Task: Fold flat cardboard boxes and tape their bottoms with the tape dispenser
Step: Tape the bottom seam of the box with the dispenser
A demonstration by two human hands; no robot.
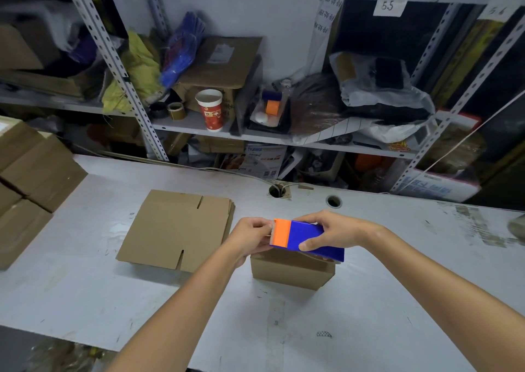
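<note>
Our right grip (329, 232) clasps the blue dispenser (308, 239), thumb on its near side, and holds it just over a folded box (292, 271) on the worktop (85, 286). Our left grip (250, 238) pinches the dispenser's orange toothed end. Flat boxes (176, 229) lie stacked just left of the box, and made-up boxes (37, 173) stand at the far left.

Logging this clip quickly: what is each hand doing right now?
The left hand pinches the orange end of the tape dispenser.
The right hand grips the dispenser's blue body, over the folded box.
</note>
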